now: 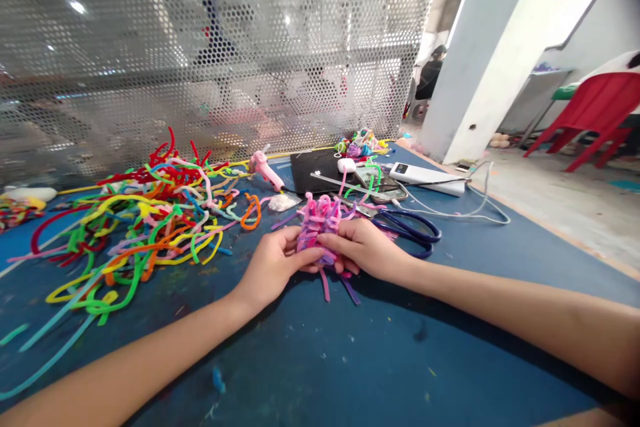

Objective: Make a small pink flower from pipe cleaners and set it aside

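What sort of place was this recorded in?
Probably a craft workshop: heaped pipe cleaners and scissors lie on a blue table, where the left hand and right hand hold a pink-purple bundle.

You've got room to pass low: the blue tabletop [400, 360] between your forearms and towards you is open, only small scraps and stains on it. Left side's blocked by the tangled pile of fuzzy stems [150, 213], tails trailing near your left forearm; gap between its orange loop [251, 212] and your left hand [273, 260] is tight. Straight ahead: pink glue gun [267, 171], black slab [313, 170], phone [383, 185], mesh panel [300, 47] behind. Right: scissors handles [437, 235] just beyond your right wrist, then cable loop [470, 215]; strip between cable and forearm's passable.
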{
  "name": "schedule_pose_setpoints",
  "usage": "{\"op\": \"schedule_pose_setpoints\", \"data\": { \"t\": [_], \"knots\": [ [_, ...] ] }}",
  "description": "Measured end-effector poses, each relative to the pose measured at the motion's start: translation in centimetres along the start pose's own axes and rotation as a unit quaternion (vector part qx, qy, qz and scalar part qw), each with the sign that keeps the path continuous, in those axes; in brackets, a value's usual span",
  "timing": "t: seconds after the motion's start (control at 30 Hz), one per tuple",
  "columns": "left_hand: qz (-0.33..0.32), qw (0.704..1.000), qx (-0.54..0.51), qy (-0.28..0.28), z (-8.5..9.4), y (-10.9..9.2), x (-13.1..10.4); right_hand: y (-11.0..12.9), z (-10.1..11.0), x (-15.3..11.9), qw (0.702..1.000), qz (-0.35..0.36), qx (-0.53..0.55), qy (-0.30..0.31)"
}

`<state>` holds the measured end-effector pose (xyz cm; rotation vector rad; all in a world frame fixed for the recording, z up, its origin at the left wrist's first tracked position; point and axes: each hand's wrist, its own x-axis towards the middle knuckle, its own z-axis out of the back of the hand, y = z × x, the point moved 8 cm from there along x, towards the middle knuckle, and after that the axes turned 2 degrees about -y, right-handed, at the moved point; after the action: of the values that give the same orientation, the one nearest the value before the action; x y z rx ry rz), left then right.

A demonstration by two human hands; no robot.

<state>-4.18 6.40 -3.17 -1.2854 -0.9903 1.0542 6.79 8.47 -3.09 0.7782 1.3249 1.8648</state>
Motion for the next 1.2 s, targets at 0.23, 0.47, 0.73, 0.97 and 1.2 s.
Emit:
{"op": "schedule_pose_setpoints", "data": {
  "t": [0.23, 0.47, 0.73, 0.97, 1.2],
  "knots": [
    [-0.027, 0.999, -0.022, -0.026, 0.2, -0.6, 0.2, 0.6, -1.6, 0.0, 0.995, -0.005, 0.022, 0.101],
    [-0.045, 0.989, -0.136, 0.034, -0.5, -1.1, -0.2, 1.3, -1.7, -0.6, 0.995, 0.039, -0.067, 0.068],
    [0.001, 0.979, -0.195, -0.063, 1.0, 0.3, 0.4, 3.4, -0.6, -0.8, 0.968, 0.043, -0.238, 0.066],
    [0.060, 0.958, -0.262, -0.101, 1.9, 1.1, 0.7, 1.3, 9.7, -3.5, 0.794, -0.120, -0.594, -0.042],
    [0.041, 0.949, -0.294, -0.104, 2.0, 0.6, 0.5, -0.8, 9.8, -3.7, 0.758, -0.130, -0.640, 0.006]
  ]
}}
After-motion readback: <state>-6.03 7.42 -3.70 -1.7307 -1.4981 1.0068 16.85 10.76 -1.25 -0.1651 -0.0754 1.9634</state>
